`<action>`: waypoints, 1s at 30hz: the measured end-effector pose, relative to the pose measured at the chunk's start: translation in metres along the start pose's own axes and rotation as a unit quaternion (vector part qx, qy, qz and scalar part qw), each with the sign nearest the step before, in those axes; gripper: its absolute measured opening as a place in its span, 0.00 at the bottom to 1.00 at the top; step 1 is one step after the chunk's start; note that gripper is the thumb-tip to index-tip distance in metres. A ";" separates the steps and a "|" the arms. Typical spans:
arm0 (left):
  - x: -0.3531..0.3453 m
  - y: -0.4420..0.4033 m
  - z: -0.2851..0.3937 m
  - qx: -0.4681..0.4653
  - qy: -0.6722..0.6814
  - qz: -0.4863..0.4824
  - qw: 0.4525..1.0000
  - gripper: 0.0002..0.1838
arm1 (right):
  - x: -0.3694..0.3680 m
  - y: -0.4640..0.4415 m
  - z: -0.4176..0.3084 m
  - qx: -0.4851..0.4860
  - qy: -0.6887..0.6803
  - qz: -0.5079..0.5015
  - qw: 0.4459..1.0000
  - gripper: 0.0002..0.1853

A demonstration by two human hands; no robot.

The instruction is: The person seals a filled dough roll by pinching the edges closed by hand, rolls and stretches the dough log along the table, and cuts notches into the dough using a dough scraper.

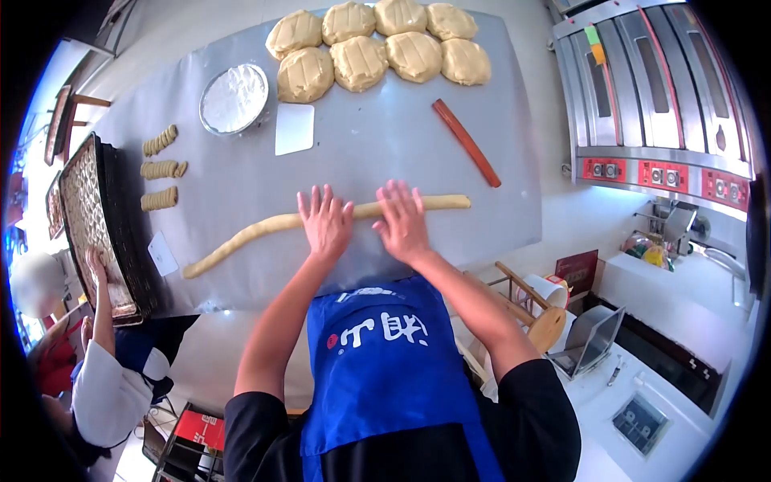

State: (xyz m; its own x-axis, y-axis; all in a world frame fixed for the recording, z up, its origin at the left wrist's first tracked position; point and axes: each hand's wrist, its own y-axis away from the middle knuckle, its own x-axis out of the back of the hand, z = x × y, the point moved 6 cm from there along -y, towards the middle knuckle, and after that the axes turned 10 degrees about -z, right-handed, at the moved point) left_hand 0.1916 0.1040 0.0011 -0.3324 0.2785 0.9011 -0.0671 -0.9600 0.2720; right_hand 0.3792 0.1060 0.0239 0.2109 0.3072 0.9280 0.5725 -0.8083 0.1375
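Note:
A long rope of dough [265, 228] lies across the metal table in front of me, curving toward me at its left end. My left hand [328, 225] rests on its middle, palm down with the fingers spread. A little to the right, my right hand [401, 218] also lies flat over the rope, fingers stretched out. Both palms hide short parts of the dough. Beyond my hands are a white rectangular scraper [295, 129] and a reddish wooden stick [467, 144]. A bowl of white flour [234, 98] stands at the far left.
Several large dough pieces [360, 63] sit in two rows at the back. Three stacks of cut dough [159, 198] lie left, near another white scraper [163, 254]. Dark trays [128, 265] line the left edge, with a co-worker's hand [97, 265] over them. Ovens [658, 88] stand right.

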 end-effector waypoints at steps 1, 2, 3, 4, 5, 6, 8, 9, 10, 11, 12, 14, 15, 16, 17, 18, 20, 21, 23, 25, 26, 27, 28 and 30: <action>0.005 -0.015 0.017 0.009 0.017 -0.019 1.000 0.27 | 0.009 0.001 0.025 -0.040 -0.003 0.028 0.999 0.42; -0.003 -0.032 0.036 -0.024 0.026 0.006 0.999 0.26 | 0.019 0.000 0.047 -0.081 -0.006 0.057 0.995 0.42; -0.012 -0.047 0.055 -0.058 0.035 0.032 0.997 0.26 | 0.024 -0.004 0.063 -0.081 -0.007 0.056 0.995 0.42; -0.017 -0.058 0.080 -0.089 0.036 0.031 0.995 0.28 | 0.028 -0.007 0.081 -0.095 0.012 0.047 0.994 0.41; -0.022 -0.065 0.105 -0.121 0.038 0.031 0.992 0.30 | 0.031 -0.005 0.095 -0.108 0.033 0.038 0.993 0.41; -0.033 -0.065 0.122 -0.117 0.038 0.030 0.992 0.30 | 0.031 0.004 0.106 -0.106 0.031 0.036 0.993 0.41; -0.058 -0.052 0.145 -0.131 -0.011 0.017 0.991 0.35 | 0.016 0.029 0.112 -0.072 0.077 -0.036 0.994 0.41; -0.060 -0.039 0.145 -0.126 -0.012 0.013 0.992 0.35 | 0.016 0.048 0.108 -0.051 0.033 -0.028 0.998 0.41; -0.063 -0.024 0.148 -0.144 -0.002 -0.027 0.989 0.35 | 0.013 0.067 0.100 -0.045 0.029 -0.031 0.998 0.41; -0.067 -0.009 0.149 -0.161 0.007 -0.066 0.985 0.36 | 0.011 0.087 0.092 -0.058 0.013 -0.023 0.998 0.40; -0.073 0.005 0.146 -0.150 0.004 -0.066 0.987 0.36 | 0.009 0.102 0.086 -0.069 -0.004 -0.017 0.997 0.40; -0.086 0.024 0.144 -0.195 -0.009 -0.034 0.980 0.38 | -0.003 0.113 0.084 -0.073 0.012 -0.029 0.997 0.40; -0.084 0.017 0.144 -0.196 -0.014 -0.035 0.980 0.39 | -0.009 0.113 0.089 -0.090 0.036 -0.040 0.995 0.39; -0.073 0.003 0.148 -0.188 -0.020 -0.035 0.981 0.39 | -0.009 0.102 0.097 -0.082 0.030 -0.040 0.995 0.39; -0.055 -0.018 0.151 -0.157 -0.024 -0.037 0.987 0.41 | 0.000 0.081 0.108 -0.084 0.057 -0.008 0.995 0.40; -0.046 -0.039 0.151 -0.125 -0.029 -0.037 0.991 0.42 | 0.012 0.057 0.118 -0.086 0.084 0.024 0.992 0.40; -0.042 -0.082 0.146 -0.088 -0.015 0.008 0.996 0.43 | 0.035 0.010 0.140 -0.105 0.099 0.058 0.988 0.41; -0.036 -0.097 0.142 -0.058 0.001 0.056 0.997 0.44 | 0.042 -0.010 0.147 -0.097 0.097 0.060 0.989 0.41; -0.036 -0.107 0.136 -0.036 0.021 0.083 0.996 0.45 | 0.056 -0.034 0.156 -0.098 0.112 0.085 0.985 0.41; -0.040 -0.101 0.133 -0.004 0.023 0.088 0.996 0.45 | 0.052 -0.028 0.152 -0.079 0.127 0.054 0.987 0.41; -0.042 -0.084 0.134 0.004 0.022 0.095 0.995 0.45 | 0.048 -0.021 0.147 -0.066 0.144 0.020 0.987 0.41; -0.050 -0.068 0.140 -0.022 0.012 0.066 0.998 0.45 | 0.038 -0.008 0.146 -0.048 0.137 0.003 0.989 0.41; -0.054 -0.058 0.144 -0.049 0.002 0.038 0.998 0.45 | 0.031 0.008 0.144 -0.040 0.116 0.002 0.992 0.42; -0.049 -0.040 0.140 -0.076 0.010 0.012 0.997 0.45 | 0.028 0.034 0.144 -0.020 0.112 0.005 0.993 0.39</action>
State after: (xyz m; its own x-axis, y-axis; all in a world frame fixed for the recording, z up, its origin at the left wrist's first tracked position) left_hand 0.3419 0.1329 -0.0069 -0.3538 0.2559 0.8996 -0.2001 -0.9603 0.1945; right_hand 0.5188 0.1598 0.0048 0.0315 0.1837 0.9825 0.5386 -0.8312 0.1382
